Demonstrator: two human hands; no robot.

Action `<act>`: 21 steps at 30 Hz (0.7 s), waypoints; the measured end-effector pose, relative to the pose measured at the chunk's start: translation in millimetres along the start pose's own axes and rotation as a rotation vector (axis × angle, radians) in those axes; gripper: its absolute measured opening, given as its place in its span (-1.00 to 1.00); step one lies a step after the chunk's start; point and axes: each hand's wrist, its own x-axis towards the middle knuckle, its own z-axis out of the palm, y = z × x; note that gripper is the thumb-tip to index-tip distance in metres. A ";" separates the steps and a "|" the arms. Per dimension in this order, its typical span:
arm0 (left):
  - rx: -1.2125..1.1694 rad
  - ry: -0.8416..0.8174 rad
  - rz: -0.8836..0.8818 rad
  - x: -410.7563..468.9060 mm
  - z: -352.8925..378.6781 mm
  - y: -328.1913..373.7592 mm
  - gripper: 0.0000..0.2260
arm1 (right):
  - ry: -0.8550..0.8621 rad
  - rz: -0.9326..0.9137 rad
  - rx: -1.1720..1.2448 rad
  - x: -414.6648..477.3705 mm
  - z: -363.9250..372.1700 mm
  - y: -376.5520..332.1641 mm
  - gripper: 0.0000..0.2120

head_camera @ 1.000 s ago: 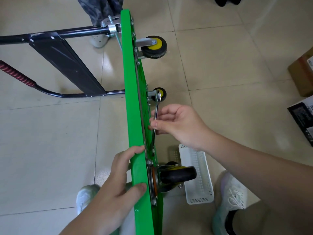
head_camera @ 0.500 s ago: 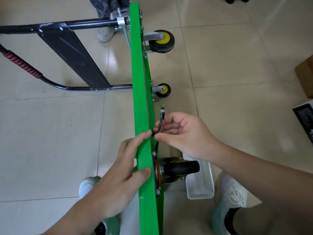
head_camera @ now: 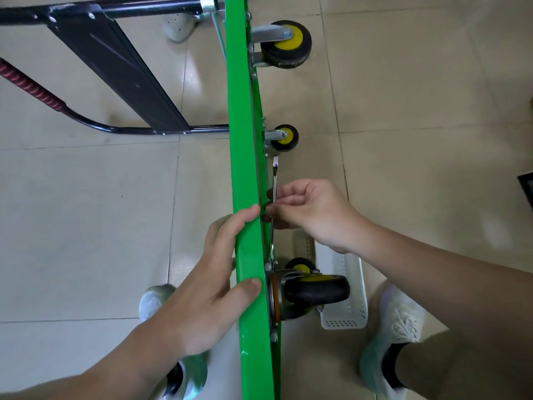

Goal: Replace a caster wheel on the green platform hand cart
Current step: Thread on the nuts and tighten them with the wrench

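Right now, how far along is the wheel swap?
Done: the cart stands on its edge. In hand: the left hand steadies it while the right hand holds a wrench by the underside, near the closest caster. Left: that caster looks mounted; loosening or tightening, I cannot tell.

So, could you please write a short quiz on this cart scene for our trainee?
1. True or false: the green platform is lying flat.
2. Which hand grips the wrench? A) the left B) the right C) neither
3. What white thing sits beside the nearest caster wheel?

Key: 1 false, it stands on edge. 2 B, the right hand. 3 a perforated basket.
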 end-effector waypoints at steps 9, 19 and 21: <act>0.030 -0.021 0.022 7.1 -4.0 -1.7 -0.29 | -0.029 0.229 -0.111 14.7 -1.5 27.5 -0.82; -0.018 -0.043 0.013 8.8 -8.5 -4.5 -0.27 | -0.017 0.214 0.136 20.2 -21.4 12.1 -0.90; -0.022 -0.052 0.016 8.7 -8.7 -5.1 -0.27 | -0.046 0.198 0.171 17.6 -24.7 7.3 -0.92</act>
